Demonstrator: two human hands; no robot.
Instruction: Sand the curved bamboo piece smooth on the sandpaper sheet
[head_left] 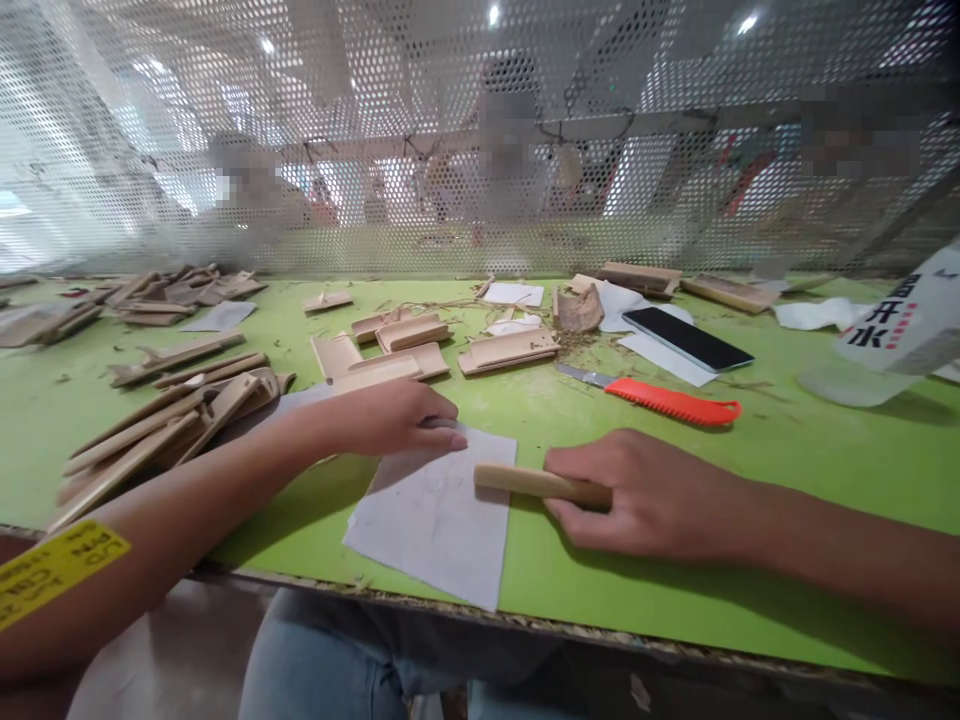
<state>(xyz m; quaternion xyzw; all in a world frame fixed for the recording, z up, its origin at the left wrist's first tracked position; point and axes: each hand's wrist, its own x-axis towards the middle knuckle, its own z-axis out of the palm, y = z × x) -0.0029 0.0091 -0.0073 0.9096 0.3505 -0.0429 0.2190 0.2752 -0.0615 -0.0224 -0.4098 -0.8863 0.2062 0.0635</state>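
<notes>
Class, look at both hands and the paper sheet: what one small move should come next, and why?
Probably slide the wooden piece left, further over the paper sheet: the right hand grips its right end, only its left end overlaps the sheet, and the left hand is at the sheet's far edge, seemingly placed to steady it.

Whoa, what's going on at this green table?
Someone's right hand is holding a short, pale wooden piece, with one end over a sheet of white paper. Their left hand is at the paper's far edge. More curved wooden pieces are scattered around, and an orange-handled knife lies on the table near a phone.
</notes>
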